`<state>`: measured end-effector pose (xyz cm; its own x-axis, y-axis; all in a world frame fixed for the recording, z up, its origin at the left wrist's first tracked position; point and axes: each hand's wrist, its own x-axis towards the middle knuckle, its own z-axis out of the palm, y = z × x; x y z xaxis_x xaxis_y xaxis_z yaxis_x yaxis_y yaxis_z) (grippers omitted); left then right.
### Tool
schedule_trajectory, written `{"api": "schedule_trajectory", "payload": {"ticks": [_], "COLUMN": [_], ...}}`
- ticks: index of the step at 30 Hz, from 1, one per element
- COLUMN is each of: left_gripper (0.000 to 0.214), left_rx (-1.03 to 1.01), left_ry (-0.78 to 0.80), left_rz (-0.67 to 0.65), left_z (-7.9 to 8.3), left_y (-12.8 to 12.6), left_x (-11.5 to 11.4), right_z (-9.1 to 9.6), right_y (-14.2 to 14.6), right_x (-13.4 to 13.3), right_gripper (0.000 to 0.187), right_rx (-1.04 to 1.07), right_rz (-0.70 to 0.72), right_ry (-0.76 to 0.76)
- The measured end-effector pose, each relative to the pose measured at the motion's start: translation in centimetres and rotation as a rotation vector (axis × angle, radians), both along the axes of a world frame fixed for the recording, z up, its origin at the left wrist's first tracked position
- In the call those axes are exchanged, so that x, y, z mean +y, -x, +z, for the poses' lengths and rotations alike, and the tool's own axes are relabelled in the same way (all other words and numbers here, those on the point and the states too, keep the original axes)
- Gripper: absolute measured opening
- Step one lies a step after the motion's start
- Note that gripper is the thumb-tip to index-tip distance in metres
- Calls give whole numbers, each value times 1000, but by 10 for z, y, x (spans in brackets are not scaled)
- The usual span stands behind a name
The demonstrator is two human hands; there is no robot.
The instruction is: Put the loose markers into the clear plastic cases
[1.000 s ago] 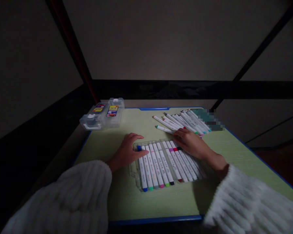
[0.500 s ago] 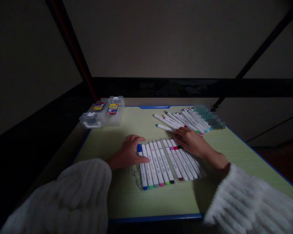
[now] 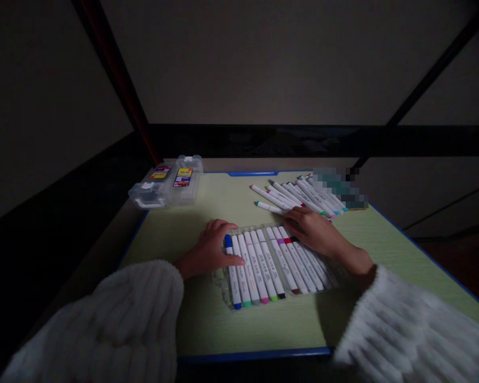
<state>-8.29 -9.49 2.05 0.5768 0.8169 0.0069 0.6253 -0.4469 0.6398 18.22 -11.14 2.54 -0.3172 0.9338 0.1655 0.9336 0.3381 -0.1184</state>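
Note:
A clear plastic tray [image 3: 223, 284] lies on the green desk [image 3: 239, 330] and holds a row of several white markers [image 3: 263, 268] with coloured caps. My left hand [image 3: 213, 249] rests at the tray's left end, fingers curled against the leftmost blue-capped marker [image 3: 230, 266]. My right hand [image 3: 315, 233] lies flat, fingers spread, over the right part of the row. A loose pile of several more markers [image 3: 299, 198] lies just beyond my right hand. White fuzzy sleeves cover both arms.
A clear plastic case [image 3: 167, 186] with coloured labels sits at the desk's far left corner. A blurred-out patch [image 3: 339, 189] lies at the far right, behind the loose markers. Dark bars and a wall stand behind the desk. The desk's blue front edge [image 3: 255, 354] is close to me.
My left hand has slid a little right, its fingers now against the leftmost markers in the tray. My right hand has stayed over the row.

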Motion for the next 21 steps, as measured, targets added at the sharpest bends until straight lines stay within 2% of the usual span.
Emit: {"api": "schedule_trajectory", "payload": {"ticks": [21], "left_gripper": [62], "left_rx": [-28], "left_ry": [-39], "left_rz": [-32], "left_z": [-5], "left_y": [2], "left_x": [2], "right_z": [-3], "right_y": [-3], "right_x": [2], "right_gripper": [21], "right_rx": [31], "right_rz": [36], "right_ry": [-19]}}
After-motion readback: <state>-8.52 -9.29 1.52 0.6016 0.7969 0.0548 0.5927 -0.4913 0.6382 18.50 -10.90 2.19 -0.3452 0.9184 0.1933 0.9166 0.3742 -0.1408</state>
